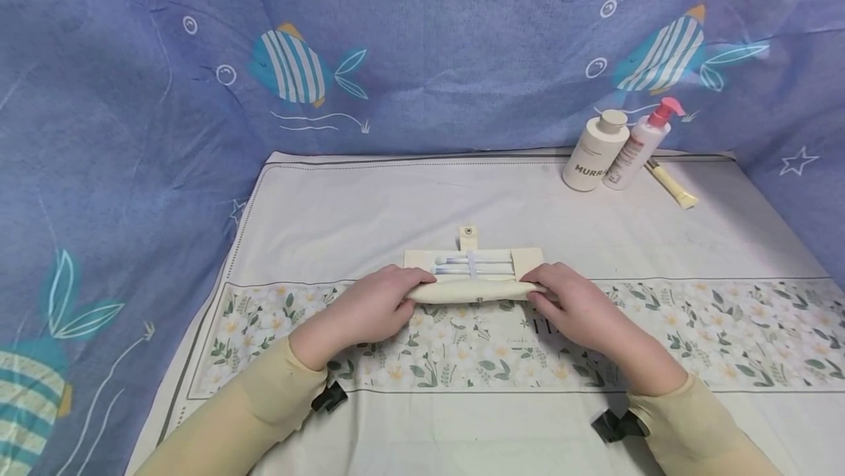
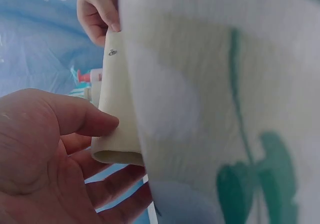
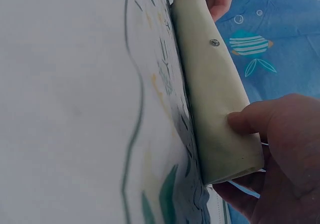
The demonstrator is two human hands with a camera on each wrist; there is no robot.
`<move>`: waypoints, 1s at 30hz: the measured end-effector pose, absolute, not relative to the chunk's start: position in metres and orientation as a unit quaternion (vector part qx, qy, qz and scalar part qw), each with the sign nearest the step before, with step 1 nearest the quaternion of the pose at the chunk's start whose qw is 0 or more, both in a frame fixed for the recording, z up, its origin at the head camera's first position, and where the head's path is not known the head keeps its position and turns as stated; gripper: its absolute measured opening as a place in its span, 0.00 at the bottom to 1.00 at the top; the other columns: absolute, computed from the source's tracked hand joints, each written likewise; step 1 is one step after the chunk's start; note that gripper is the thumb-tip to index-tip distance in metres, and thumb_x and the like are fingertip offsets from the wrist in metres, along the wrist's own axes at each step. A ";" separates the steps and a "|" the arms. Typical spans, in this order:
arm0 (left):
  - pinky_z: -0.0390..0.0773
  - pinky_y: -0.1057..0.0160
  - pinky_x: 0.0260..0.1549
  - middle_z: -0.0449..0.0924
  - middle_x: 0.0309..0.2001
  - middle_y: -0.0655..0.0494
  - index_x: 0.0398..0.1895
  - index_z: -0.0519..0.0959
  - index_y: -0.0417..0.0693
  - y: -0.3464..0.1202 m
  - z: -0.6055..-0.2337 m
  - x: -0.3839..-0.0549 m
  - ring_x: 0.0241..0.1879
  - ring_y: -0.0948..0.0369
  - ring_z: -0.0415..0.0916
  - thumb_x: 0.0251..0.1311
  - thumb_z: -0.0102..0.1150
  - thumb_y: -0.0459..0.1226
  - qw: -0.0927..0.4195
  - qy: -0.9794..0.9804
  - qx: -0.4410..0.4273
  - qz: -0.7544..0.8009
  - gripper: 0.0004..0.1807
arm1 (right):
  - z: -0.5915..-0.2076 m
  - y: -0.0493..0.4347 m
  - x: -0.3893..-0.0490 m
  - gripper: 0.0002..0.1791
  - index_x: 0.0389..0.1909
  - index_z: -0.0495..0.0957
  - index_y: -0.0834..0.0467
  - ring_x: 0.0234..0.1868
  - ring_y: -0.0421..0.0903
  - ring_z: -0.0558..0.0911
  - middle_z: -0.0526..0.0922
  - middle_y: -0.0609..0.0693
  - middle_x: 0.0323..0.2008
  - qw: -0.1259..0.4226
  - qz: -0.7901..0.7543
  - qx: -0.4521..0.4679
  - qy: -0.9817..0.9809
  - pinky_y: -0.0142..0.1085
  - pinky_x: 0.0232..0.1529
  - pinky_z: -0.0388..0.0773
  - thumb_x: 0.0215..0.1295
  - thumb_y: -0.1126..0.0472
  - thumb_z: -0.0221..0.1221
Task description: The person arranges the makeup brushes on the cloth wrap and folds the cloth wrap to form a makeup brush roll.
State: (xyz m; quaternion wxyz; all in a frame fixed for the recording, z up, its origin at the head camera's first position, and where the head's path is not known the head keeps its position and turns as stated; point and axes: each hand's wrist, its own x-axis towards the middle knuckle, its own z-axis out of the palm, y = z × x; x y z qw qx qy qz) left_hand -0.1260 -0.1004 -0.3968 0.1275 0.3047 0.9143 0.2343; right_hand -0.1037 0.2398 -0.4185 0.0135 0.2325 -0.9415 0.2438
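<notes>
A cream brush roll lies on the tablecloth in front of me, its near part rolled over into a thick tube. Slim pale brushes with bluish tips show in the part that still lies flat, under a pale band. A snap tab sticks out from its far edge. My left hand pinches the left end of the tube, thumb on the near side. At the right end, my right hand grips it the same way. In the right wrist view the tube carries a metal snap.
A white bottle and a pump bottle with a pink head stand at the back right. Beside them lies a pale yellow tube-like item with a brown end. A blue fish-print curtain hangs behind the table.
</notes>
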 end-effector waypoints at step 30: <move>0.72 0.63 0.21 0.76 0.25 0.59 0.61 0.78 0.55 -0.109 -0.399 -0.135 0.14 0.64 0.64 0.76 0.44 0.36 0.206 0.885 0.246 0.338 0.17 | -0.414 0.250 -0.106 0.16 0.52 0.83 0.51 0.31 0.41 0.78 0.85 0.44 0.38 -0.116 0.365 0.128 -0.915 0.32 0.33 0.76 0.66 0.52 0.71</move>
